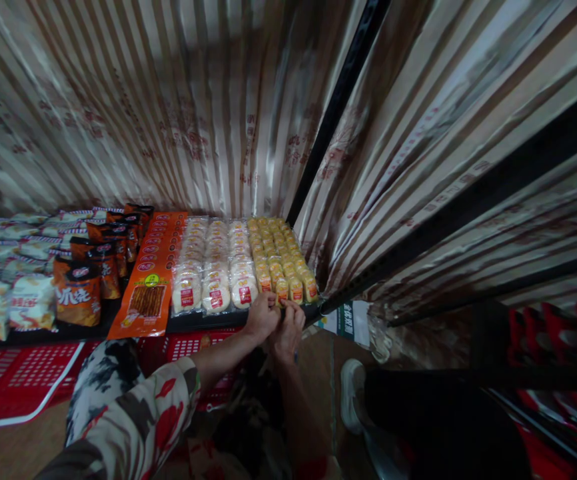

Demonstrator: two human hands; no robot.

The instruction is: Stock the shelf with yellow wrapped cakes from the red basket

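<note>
Dark shelf [198, 323], hands [262, 318] near yellow packets [279, 257]

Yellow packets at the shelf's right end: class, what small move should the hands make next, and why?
Probably a light nudge to keep the front yellow packets in line: the left hand and right hand have their fingertips at that front edge, and the packets stand in close columns beside the white packets.
</note>
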